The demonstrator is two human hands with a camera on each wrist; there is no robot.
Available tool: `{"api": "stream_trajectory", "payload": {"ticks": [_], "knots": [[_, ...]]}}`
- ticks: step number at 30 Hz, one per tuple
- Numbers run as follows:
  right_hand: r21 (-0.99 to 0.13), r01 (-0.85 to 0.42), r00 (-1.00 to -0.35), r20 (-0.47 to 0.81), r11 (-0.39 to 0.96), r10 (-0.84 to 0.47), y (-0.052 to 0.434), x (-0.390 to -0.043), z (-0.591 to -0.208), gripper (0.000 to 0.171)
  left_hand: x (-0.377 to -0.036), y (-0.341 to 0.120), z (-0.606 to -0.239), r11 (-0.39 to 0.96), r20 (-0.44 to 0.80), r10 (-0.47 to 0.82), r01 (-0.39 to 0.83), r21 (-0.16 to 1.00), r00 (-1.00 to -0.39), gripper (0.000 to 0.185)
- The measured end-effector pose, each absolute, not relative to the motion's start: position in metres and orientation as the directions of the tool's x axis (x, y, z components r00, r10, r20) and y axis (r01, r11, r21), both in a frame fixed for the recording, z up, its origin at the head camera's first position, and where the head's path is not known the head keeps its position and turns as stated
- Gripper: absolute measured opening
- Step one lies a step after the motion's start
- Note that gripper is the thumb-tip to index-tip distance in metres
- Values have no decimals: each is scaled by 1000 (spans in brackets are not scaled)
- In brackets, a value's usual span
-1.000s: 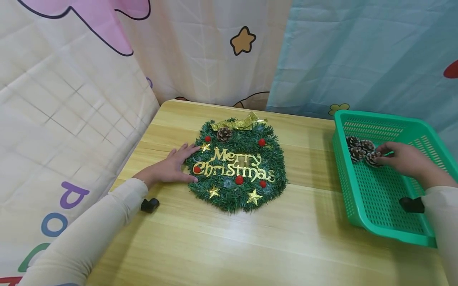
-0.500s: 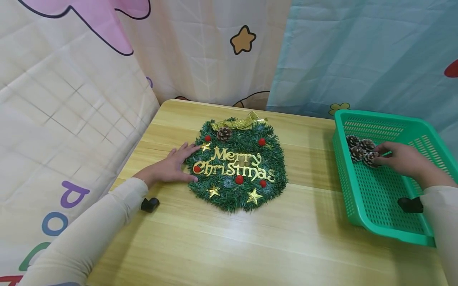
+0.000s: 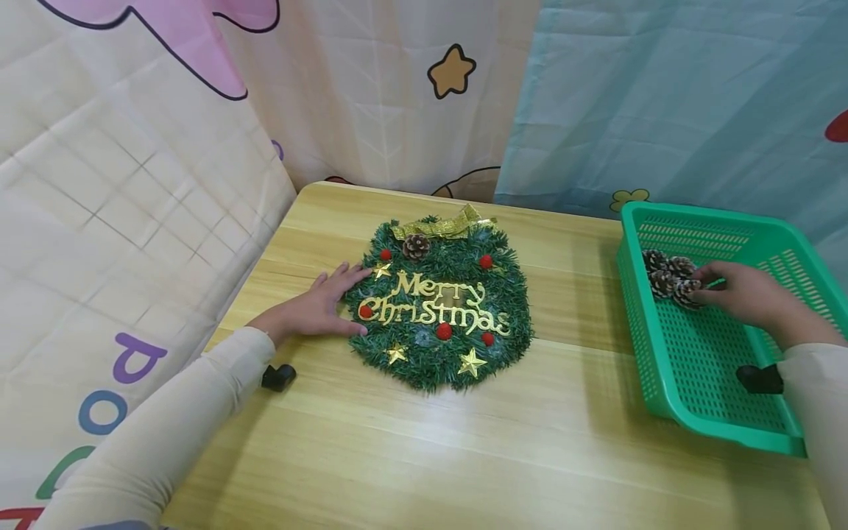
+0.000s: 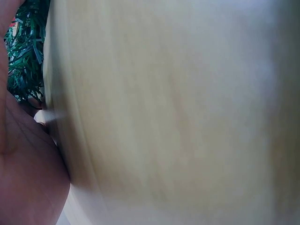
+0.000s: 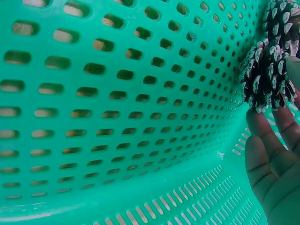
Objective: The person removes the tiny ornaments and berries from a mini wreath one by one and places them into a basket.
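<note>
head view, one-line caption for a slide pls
Left hand rests on wreath; right hand pinches a pinecone in the green basket.

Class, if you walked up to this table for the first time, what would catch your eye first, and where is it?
The green wreath with gold "Merry Christmas" lettering lies mid-table, the left hand resting at its edge. At the right, a green basket holds frosted pinecones, where the right hand touches one.

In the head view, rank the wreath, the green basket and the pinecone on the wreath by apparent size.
1. Green basket, though it lies partly out of frame.
2. Wreath, slightly smaller.
3. Pinecone on the wreath, smallest by far.
</note>
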State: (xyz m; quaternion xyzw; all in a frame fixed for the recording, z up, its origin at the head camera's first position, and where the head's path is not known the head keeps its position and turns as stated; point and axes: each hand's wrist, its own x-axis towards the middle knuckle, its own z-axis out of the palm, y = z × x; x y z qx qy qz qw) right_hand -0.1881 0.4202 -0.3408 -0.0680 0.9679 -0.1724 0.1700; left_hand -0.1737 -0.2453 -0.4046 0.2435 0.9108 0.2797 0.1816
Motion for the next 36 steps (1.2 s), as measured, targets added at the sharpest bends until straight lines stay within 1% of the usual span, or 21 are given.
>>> {"api": "stream_trajectory", "payload": {"ticks": [12,20,26,32,36], "knots": [[-355,-66,-939,-294,933,-178,422,-191,-338,56,-174,-244,-401,721,-180,550,356,594,-815,108],[-317,-89,-973,-174,944,-150,410,-190,-330,51,-174,-243,-402,721,-181,551,356,595,-814,108],[-298,-108,-975,-155,948,-160,402,-190,-322,48,-174,-244,-403,713,-171,552,356,603,-816,110],[-267,-161,-978,-85,950,-189,393,-188,-313,41,-174,-244,-405,726,-187,544,347,594,-818,110],[-256,-190,-977,-45,948,-208,383,-186,-303,40,-174,-245,-406,726,-186,544,347,594,-819,109]]}}
